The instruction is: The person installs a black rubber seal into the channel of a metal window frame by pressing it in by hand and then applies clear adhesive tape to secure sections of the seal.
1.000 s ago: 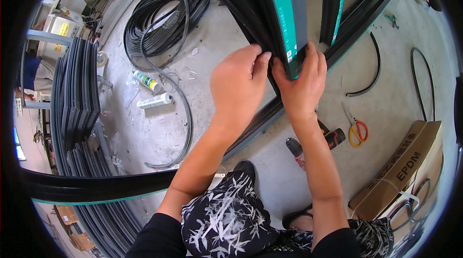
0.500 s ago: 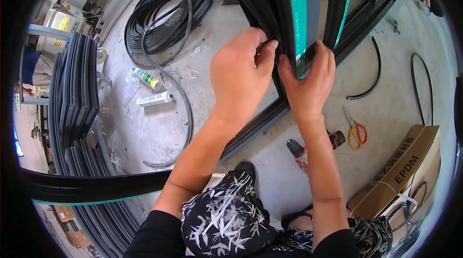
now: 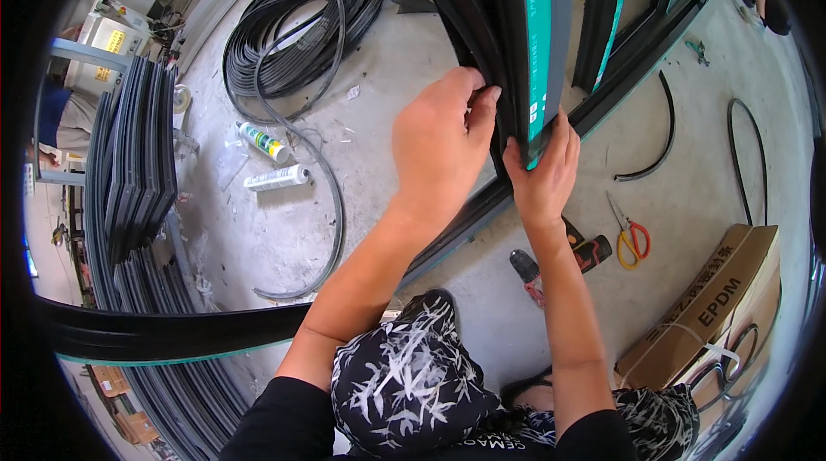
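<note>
A long black and grey frame profile (image 3: 557, 22) with green film along one face slopes toward me from the top of the view. My right hand (image 3: 548, 177) grips its lower end, thumb on one side and fingers on the other. Beside the profile's left edge, my left hand (image 3: 443, 138) is closed in a pinch against the black side. What lies between its thumb and forefinger is too hidden to make out. Below both hands runs a black frame bar (image 3: 469, 224), and a second film-covered profile (image 3: 601, 22) stands to the right.
Coiled black rubber strip (image 3: 249, 52) and two sealant tubes (image 3: 275, 178) lie left on the floor. Stacked dark profiles (image 3: 129, 168) stand farther left. Near my right forearm are a cordless drill (image 3: 592, 253), scissors (image 3: 634, 244) and a cardboard box (image 3: 688, 315).
The profile's lower end has come down toward me, with my right hand on it. My left hand has shifted slightly right and down, still pinched.
</note>
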`<move>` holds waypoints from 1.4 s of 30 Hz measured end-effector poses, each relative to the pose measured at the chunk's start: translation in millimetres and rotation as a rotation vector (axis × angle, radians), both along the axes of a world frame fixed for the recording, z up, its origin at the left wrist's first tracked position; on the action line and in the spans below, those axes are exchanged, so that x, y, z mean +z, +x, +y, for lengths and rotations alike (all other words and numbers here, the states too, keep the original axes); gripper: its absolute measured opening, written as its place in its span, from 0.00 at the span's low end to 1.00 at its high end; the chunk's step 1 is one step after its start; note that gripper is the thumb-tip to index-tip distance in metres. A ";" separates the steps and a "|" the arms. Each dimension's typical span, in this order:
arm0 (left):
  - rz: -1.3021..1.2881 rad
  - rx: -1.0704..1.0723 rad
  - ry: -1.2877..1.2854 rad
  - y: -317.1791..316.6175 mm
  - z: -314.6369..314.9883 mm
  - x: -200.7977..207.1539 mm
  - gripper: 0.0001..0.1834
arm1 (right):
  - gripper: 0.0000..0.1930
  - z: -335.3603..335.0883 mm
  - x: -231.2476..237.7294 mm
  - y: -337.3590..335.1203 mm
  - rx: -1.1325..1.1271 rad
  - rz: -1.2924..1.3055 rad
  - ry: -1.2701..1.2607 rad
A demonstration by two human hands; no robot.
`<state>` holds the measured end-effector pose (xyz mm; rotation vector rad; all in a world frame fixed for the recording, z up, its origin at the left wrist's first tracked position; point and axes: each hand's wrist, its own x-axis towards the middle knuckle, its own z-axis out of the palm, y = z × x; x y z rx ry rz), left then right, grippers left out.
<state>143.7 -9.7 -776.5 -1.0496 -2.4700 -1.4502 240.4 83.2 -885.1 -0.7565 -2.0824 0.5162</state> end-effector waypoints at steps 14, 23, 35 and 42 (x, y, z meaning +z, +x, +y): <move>0.076 0.033 0.036 7.2 6.6 -19.4 0.05 | 0.51 -18.4 -27.7 10.9 -0.033 -0.057 -0.077; 0.033 0.031 0.093 6.4 7.4 -24.6 0.05 | 0.50 -20.9 -30.3 -12.8 -0.125 0.008 -0.001; -0.035 -0.026 0.052 8.8 2.3 -20.4 0.06 | 0.49 -18.5 -40.3 -6.0 -0.126 0.029 0.034; -0.092 -0.083 0.029 15.5 -2.9 -44.6 0.07 | 0.51 -24.5 -53.5 -7.5 -0.176 -0.039 -0.097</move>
